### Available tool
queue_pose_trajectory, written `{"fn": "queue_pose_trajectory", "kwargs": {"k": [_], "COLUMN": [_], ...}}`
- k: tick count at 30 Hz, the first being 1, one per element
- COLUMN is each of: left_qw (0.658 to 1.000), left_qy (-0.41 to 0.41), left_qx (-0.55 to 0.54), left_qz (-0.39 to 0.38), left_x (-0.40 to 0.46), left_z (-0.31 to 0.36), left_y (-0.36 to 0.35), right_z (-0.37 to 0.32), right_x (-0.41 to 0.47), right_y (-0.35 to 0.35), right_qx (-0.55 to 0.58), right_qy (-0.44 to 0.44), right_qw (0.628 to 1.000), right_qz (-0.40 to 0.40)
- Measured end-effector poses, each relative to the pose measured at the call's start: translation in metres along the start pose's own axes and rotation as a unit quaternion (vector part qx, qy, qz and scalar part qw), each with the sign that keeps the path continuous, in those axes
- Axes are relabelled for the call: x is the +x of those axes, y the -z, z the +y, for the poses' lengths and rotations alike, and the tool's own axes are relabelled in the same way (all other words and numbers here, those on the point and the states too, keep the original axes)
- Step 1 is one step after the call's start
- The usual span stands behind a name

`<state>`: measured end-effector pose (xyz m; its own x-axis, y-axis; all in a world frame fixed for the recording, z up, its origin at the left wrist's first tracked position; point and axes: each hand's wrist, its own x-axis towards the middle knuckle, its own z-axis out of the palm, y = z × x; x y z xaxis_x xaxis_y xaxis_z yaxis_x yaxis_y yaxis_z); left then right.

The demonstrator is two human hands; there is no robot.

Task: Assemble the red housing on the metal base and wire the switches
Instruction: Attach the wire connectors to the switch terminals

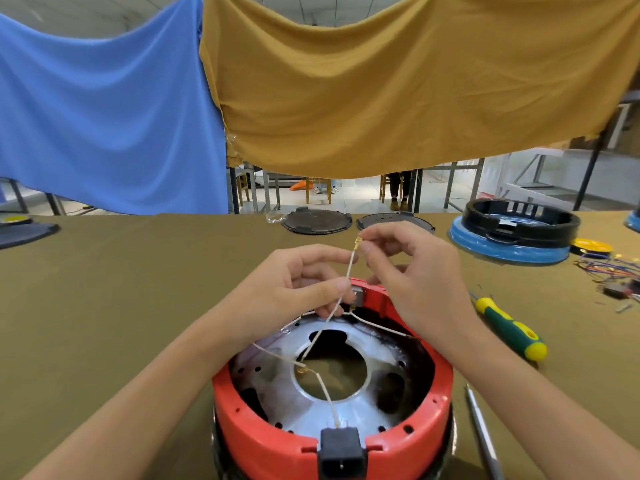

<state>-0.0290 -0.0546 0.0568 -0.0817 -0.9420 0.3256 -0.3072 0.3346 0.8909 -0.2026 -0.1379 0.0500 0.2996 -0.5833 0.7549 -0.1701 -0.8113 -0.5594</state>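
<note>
Olive cloth (138, 306) covers the bench, and on it at 6 o'clock sits the red housing (263, 434), seated round the metal base (346, 414), with a black plug socket (341, 452) at its near rim. A white wire (332, 315) rises from the base's centre hole. The left hand (294, 282) pinches it midway between thumb and fingers; the right hand (412, 271) pinches its top end, where a brass terminal (358, 241) shows. Other white wires lie across the base.

At 3 o'clock a green-and-yellow screwdriver (509, 329) lies on the cloth; a thin grey tool (483, 434), perhaps a second driver, lies at 4 o'clock. At 2 o'clock a black ring sits on a blue disc (509, 251), with a tangle of coloured wires (609, 271) just beside it. Two dark round lids (317, 221) lie at 12 o'clock.

Behind the bench hang a blue sheet (104, 109) and a mustard sheet (398, 91); below them, table legs and a pale floor show.
</note>
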Motion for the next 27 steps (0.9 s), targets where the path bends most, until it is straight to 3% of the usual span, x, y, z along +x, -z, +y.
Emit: {"fn": "queue_pose_trajectory", "kwargs": {"k": [6, 9, 12, 19, 24, 27], "left_qw": [0.999, 0.999, 0.997, 0.983, 0.958, 0.940], "left_qy": [0.012, 0.021, 0.047, 0.116, 0.120, 0.120], "left_qx": [0.007, 0.030, 0.064, 0.145, 0.258, 0.318], "left_qz": [-0.035, -0.012, 0.006, -0.013, -0.018, -0.032], "left_x": [0.000, 0.001, 0.001, 0.005, 0.009, 0.013], "left_z": [-0.001, -0.001, -0.003, -0.008, -0.013, -0.010], "left_y": [0.002, 0.003, 0.004, 0.001, -0.001, -0.001], "right_z": [0.008, 0.011, 0.015, 0.015, 0.019, 0.021], "right_x": [0.002, 0.004, 0.005, 0.003, 0.004, 0.002], "right_y": [0.002, 0.004, 0.009, 0.009, 0.006, 0.005], "right_qx": [-0.040, -0.084, -0.121, -0.109, -0.072, -0.065], "right_qy": [-0.049, -0.061, -0.071, -0.064, -0.121, -0.178], "right_qw": [0.997, 0.995, 0.985, 0.968, 0.971, 0.953], "right_qz": [0.038, -0.008, -0.103, -0.219, -0.193, -0.234]}}
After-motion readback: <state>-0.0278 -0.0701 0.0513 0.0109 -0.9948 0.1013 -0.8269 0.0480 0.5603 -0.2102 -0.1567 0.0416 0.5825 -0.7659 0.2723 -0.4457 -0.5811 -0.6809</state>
